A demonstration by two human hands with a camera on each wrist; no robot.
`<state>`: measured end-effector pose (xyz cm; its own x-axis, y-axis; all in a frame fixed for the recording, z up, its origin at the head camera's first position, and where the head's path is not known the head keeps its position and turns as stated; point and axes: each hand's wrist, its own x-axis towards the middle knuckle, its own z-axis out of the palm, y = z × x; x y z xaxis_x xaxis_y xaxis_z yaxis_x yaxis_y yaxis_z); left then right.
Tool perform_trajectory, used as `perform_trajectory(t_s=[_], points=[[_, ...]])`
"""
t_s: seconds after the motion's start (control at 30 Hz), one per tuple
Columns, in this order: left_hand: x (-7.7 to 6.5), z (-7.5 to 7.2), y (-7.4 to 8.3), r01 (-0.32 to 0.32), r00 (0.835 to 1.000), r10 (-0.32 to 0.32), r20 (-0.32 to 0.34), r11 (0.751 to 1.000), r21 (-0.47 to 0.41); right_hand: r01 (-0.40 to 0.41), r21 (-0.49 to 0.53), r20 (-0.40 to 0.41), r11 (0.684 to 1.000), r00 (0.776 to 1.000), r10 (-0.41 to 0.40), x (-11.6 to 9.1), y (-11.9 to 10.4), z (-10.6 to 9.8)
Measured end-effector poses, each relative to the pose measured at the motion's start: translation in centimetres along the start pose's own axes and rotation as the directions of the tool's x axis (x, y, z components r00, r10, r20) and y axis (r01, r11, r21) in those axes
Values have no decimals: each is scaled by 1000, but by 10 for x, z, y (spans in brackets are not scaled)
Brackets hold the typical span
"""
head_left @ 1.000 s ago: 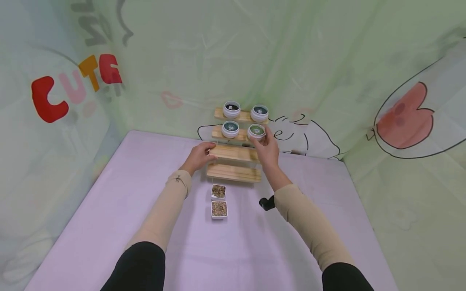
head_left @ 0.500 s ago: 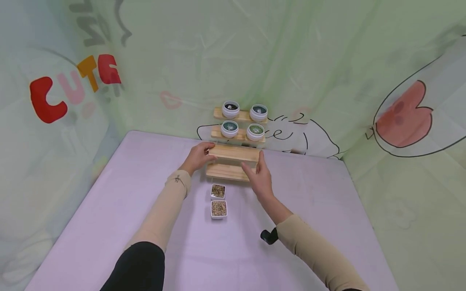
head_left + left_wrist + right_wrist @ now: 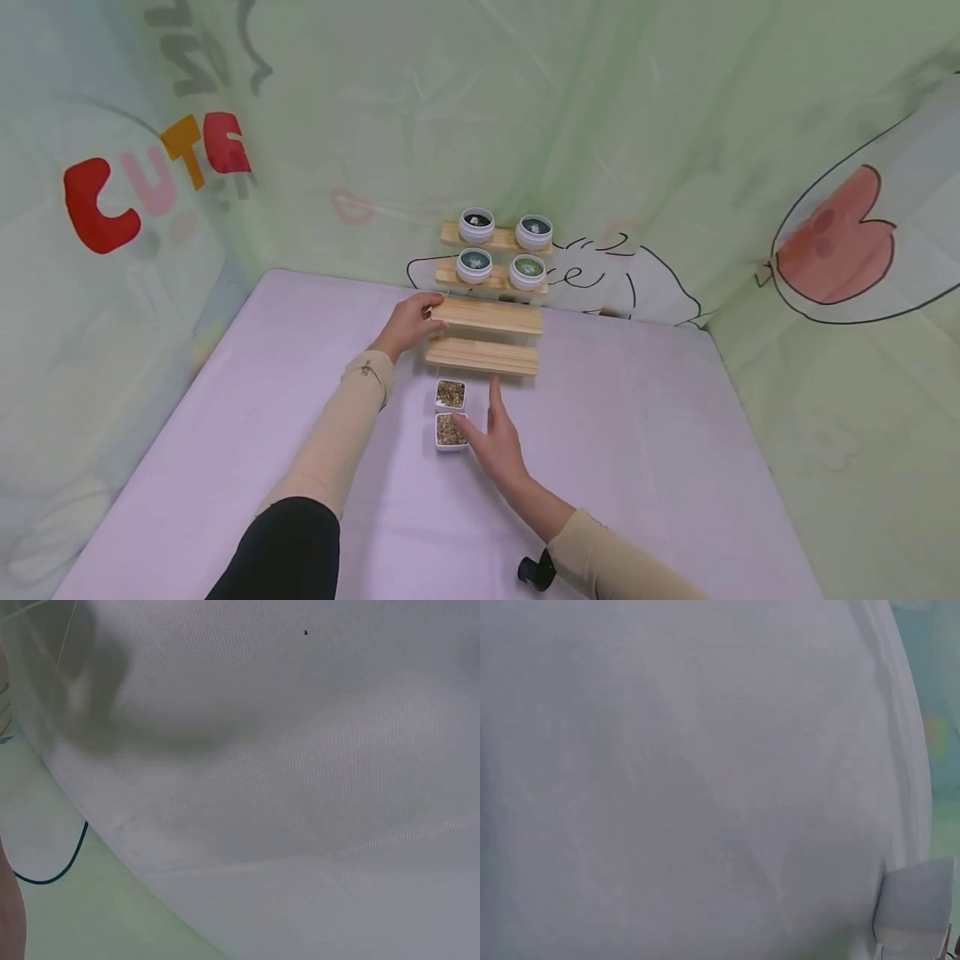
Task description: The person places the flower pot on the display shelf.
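My left hand grips the left end of a tiered wooden shelf, thumb below and fingers above one board. In the left wrist view only a sliver of that hand shows at the left edge. My right hand is over the table in front of the shelf, index finger straight and thumb spread. Its thumb overlaps the right side of the nearer square white pot of brown granules; contact cannot be told. Behind that pot stands a second one. A white pot side shows in the right wrist view.
On the shelf's upper two boards stand round white pots: one dark-filled, two bluish and one green. The lower two boards are bare. A lilac cloth covers the table. Printed curtains hang behind it.
My right hand has let go of the green-filled pot on the second board and come down and toward me, to the square pots. My left hand has stayed on the shelf.
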<state>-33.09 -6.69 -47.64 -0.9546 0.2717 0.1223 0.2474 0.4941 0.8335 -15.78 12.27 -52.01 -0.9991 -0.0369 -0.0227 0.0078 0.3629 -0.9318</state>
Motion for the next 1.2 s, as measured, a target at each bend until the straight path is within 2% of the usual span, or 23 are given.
perform_trajectory(t_s=[0.2, 0.47, 0.77, 1.2], points=[[1, -1, 0, -14, 1000, 14, -12, 1000, -10, 34, -30, 27, 999, 999, -33, -12, 12, 13], [2, 0, -1, -21, 1000, 21, -16, 1000, -9, 52, -31, 44, 998, 998, -51, -19, 14, 24], [0, 1, 1, 4, 1000, -4, -14, 1000, -8, 60, -25, 30, 998, 998, -60, -22, 19, 29], [-1, 0, 1, 6, 1000, -6, -12, 1000, -17, 53, -15, -11, 998, 999, -53, -21, 17, 34]])
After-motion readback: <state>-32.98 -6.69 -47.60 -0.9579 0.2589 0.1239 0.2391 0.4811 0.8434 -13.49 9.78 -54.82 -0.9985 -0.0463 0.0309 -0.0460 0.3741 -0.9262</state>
